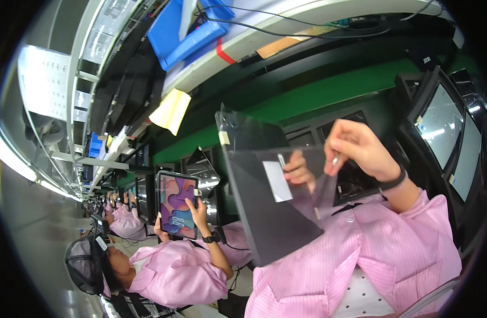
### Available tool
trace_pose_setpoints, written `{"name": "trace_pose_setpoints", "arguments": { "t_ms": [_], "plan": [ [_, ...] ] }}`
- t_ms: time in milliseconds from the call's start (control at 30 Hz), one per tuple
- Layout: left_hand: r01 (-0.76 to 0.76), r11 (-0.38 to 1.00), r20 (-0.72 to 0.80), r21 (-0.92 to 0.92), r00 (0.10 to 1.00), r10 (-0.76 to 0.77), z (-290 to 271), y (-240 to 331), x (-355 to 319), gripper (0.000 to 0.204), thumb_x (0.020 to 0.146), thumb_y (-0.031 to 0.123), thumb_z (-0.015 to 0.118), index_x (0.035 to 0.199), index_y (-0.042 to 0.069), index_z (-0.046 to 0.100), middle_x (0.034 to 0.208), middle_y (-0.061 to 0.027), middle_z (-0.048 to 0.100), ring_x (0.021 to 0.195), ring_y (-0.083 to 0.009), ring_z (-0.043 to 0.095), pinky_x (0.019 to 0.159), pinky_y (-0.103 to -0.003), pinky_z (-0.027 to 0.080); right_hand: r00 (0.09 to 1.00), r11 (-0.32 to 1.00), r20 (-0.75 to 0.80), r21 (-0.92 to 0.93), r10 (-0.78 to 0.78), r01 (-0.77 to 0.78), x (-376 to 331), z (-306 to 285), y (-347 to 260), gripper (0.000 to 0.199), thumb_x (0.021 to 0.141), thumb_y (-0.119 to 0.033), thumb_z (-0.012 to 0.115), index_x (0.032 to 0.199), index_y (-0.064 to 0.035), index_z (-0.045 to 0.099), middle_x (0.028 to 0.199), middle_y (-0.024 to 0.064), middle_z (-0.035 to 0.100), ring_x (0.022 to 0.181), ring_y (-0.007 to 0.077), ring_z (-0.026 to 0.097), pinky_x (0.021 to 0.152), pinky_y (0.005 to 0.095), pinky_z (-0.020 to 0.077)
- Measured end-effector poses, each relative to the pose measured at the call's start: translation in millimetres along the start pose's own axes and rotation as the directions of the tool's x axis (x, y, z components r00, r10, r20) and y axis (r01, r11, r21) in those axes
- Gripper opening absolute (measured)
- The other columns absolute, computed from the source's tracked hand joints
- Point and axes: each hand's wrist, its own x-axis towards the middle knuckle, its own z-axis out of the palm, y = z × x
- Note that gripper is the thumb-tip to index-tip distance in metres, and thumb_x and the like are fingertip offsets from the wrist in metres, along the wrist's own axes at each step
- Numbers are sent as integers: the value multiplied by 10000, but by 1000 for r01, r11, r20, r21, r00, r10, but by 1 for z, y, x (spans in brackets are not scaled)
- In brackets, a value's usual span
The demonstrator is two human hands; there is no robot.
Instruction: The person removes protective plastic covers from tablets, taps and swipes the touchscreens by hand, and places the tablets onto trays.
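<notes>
The view is tilted hard sideways along a factory assembly line. A green-edged conveyor bench point(318, 95) runs through the middle of the picture, with a shelf above it carrying blue plastic bins point(182, 32) and loose black cables point(307, 29). A yellow sheet point(171, 110) hangs from the shelf edge. Dark screens in stands point(445, 130) line the bench. Further along, a co-worker in a pink coat point(174, 275) holds up a tablet with a colourful screen point(177, 205).

The person holds a dark, flat tablet panel point(264, 212) up in front of the chest, above the pink sleeves. A clear protective film point(307, 180) with a white label point(278, 181) lies partly lifted off its face. The left hand point(299, 172) shows curled fingers behind the film, gripping the panel's edge. The right hand point(357, 148), with a black wristband point(394, 180), pinches the film's upper edge between thumb and fingertips.
</notes>
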Motion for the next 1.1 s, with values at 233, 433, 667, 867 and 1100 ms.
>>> {"name": "trace_pose_setpoints", "arguments": {
  "t_ms": [233,433,667,867,1100],
  "plan": [
    [-216,957,-463,-194,880,105,15,-25,17,114,825,30,475,719,71,469,685,-9,542,631,-99,580,583,-220,475,1000,978,1,209,-27,27,1,-34,14,156,867,-141,487,801,-3,455,719,99,556,651,211,615,560,284,522],
    [-61,677,-405,733,761,507,23,-5,-4,410,873,286,491,1184,23,444,1181,-111,494,1069,-261,472,928,-401,366,956,954,-126,110,-267,280,-2,-37,-17,147,859,-159,498,823,-16,487,720,47,550,561,121,547,556,246,478],
    [14,747,-479,665,775,413,24,-12,16,409,878,261,482,1201,18,420,1203,-111,475,1098,-260,453,959,-398,339,999,902,10,429,-50,41,-3,-47,0,215,883,-203,474,921,1,530,863,95,587,738,171,592,630,311,528],
    [8,659,-467,753,711,525,40,-10,34,316,912,212,418,1149,6,451,1175,-97,501,1092,-212,463,962,-354,349,992,978,78,179,99,-111,-30,-18,18,279,887,-182,474,959,80,537,918,147,601,788,256,621,653,322,541],
    [-8,430,-305,903,693,653,32,-6,30,283,906,167,428,1139,9,456,1155,-80,507,1053,-202,483,925,-343,377,950,950,-80,108,303,-294,-46,-27,17,326,879,-183,487,674,59,563,640,151,603,576,239,631,513,271,524]
  ]
}}
